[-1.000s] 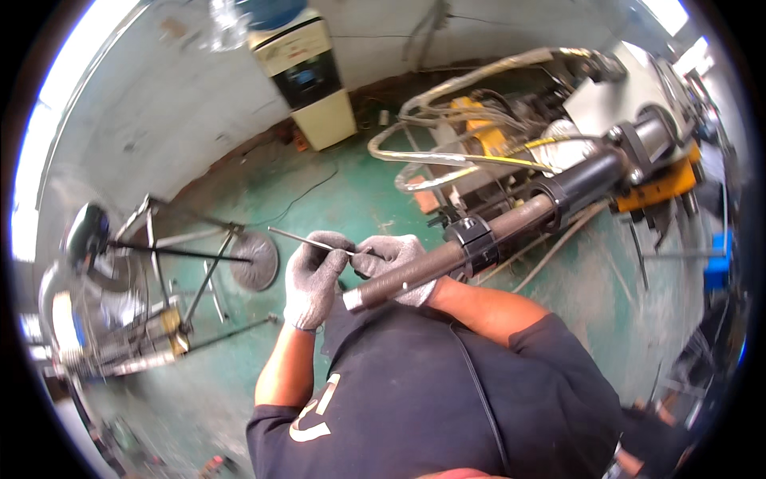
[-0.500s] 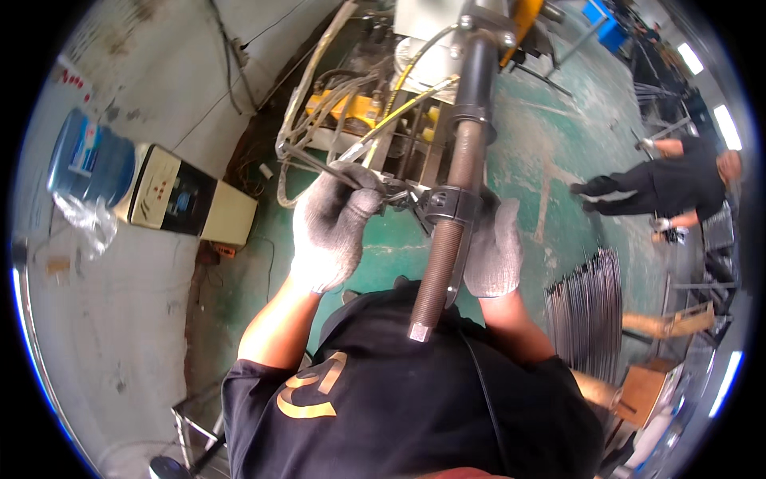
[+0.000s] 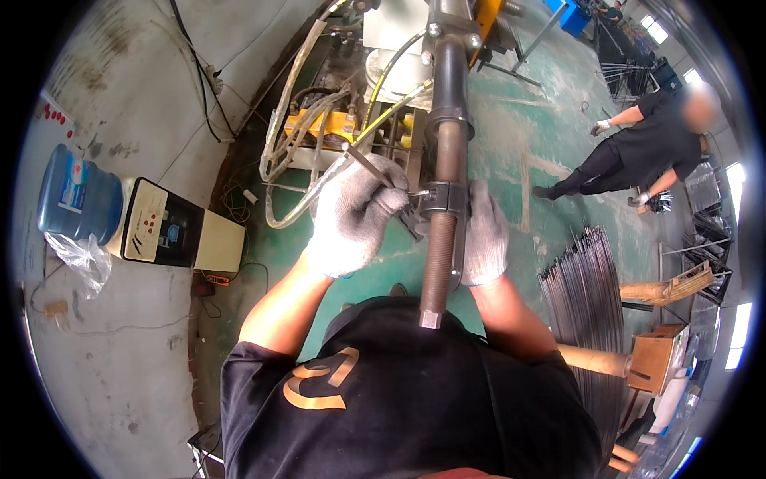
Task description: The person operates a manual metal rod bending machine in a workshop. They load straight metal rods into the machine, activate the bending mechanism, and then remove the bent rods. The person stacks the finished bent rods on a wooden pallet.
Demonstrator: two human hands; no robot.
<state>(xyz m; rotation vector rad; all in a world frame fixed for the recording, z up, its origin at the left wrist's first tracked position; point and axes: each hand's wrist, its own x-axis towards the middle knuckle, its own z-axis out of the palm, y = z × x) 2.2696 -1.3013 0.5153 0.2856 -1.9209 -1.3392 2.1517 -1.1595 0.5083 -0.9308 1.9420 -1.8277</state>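
Observation:
A threaded shaft [image 3: 437, 275] points toward me from a black cylinder [image 3: 451, 76], with a dark clamp collar [image 3: 444, 198] around it. My left hand [image 3: 357, 215], in a grey-white glove, is closed round a slim metal rod that looks like a hex key [image 3: 367, 165]. A thin metal end shows between this hand and the collar's left side. My right hand [image 3: 486, 239], also gloved, lies against the collar's right side, its fingers partly hidden behind collar and shaft. A dark flat bar [image 3: 459, 247] runs beside the shaft next to that hand.
Hoses [image 3: 275, 152] and yellow machine parts [image 3: 323, 125] lie beyond my left hand. A water dispenser [image 3: 171, 227] stands at the left wall. On the right are a bundle of metal rods [image 3: 582, 299], a wooden box [image 3: 656, 359] and another person [image 3: 638, 148] in dark clothes.
My left hand and its rod have come closer to the collar, and the rod has turned steeper. My right hand stays by the collar. The other person has shifted stance, one arm reaching out.

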